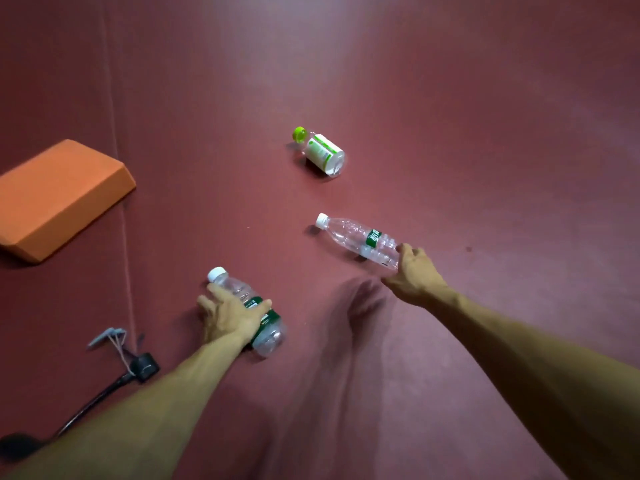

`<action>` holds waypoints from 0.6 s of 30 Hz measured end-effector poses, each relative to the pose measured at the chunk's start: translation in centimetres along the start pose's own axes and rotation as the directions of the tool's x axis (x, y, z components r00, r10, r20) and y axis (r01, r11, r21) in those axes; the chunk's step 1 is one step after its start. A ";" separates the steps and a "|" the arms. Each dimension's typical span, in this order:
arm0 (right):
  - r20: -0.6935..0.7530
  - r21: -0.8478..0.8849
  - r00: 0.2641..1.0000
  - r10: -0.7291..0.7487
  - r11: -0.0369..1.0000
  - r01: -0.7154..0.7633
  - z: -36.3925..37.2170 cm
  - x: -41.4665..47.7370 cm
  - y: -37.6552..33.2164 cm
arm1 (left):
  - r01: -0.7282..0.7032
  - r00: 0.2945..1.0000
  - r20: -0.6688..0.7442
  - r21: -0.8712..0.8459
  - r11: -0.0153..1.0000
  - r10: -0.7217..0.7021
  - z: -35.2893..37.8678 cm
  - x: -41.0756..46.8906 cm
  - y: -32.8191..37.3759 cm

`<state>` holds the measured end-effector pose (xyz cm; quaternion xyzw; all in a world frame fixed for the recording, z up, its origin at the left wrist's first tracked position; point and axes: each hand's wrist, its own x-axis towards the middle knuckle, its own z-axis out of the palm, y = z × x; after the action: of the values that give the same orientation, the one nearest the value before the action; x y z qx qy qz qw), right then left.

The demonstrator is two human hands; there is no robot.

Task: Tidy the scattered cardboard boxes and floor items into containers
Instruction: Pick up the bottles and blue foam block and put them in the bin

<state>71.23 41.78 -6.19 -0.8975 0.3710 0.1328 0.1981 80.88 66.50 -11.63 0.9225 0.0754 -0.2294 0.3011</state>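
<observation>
Three clear plastic bottles lie on the dark red floor. My left hand (231, 315) grips the nearest one, a white-capped bottle with a green label (268, 332), fingers wrapped over its middle. My right hand (414, 271) holds the bottom end of a second white-capped bottle (356, 239), whose cap points left and away. Farther off lies a short bottle with a lime-green cap and a white-green label (322, 151), touched by neither hand.
An orange foam block (59, 195) lies at the left. A black cable with a small black box and a grey clip (138, 367) runs along the lower left floor. A seam in the floor mat (119, 202) passes beside the block.
</observation>
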 end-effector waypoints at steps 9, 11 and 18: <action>-0.047 -0.076 0.998 0.038 0.996 -0.041 1.7 7.4 1.5 | -0.237 0.969 -0.027 0.186 0.954 0.246 2.5 -0.1 0.9; -0.077 -0.158 0.997 -0.009 0.987 -0.003 2.1 6.7 1.3 | -0.267 0.959 -0.036 0.206 0.941 0.280 2.9 -0.5 1.0; 0.160 -0.122 0.978 0.131 0.986 -0.112 3.2 -1.2 0.8 | -0.225 0.967 0.163 0.185 0.957 0.196 -0.5 -1.4 0.6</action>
<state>69.54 43.44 -8.77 -0.8685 0.3992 0.2402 0.1691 79.95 66.33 -10.30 0.9322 -0.0691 -0.2680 0.2334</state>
